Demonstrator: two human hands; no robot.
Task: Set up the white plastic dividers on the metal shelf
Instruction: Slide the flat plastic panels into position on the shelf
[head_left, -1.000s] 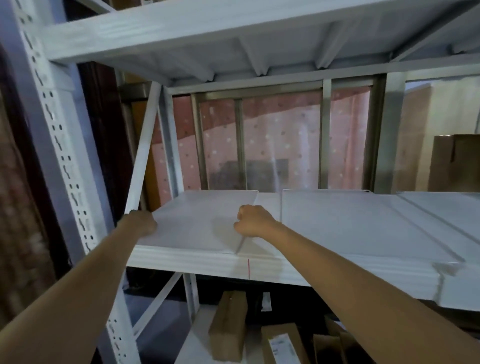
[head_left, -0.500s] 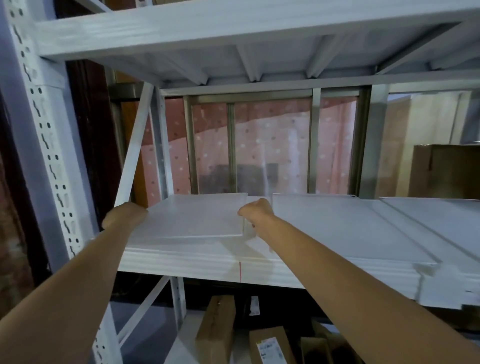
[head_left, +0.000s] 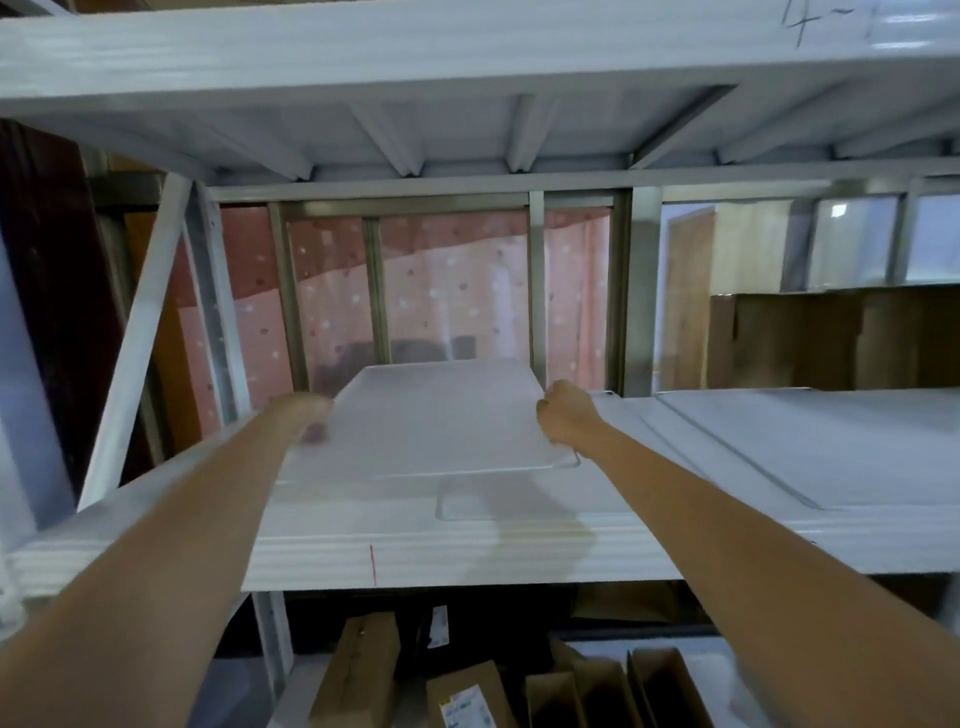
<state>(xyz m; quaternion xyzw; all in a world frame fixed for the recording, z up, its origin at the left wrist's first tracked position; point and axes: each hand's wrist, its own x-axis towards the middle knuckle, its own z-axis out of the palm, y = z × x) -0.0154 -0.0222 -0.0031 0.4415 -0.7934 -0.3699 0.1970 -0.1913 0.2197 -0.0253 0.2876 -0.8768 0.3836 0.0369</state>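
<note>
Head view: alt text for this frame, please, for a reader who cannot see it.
Both hands hold a white plastic divider by its side edges, left hand and right hand, above the metal shelf. More white sheets lie flat to the right; cardboard boxes sit below.

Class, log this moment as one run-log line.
left hand: holds divider | right hand: holds divider | divider: tilted above shelf

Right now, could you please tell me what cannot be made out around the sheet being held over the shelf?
- Left hand, head view: motion blur hides how its fingers lie on the translucent white plastic divider sheet.
- Right hand: its fingertips are hidden under the sheet's edge.
- Dark handwriting on the upper white metal beam: cut off by the top edge.
- Label on the brown cardboard box below: too small.
</note>
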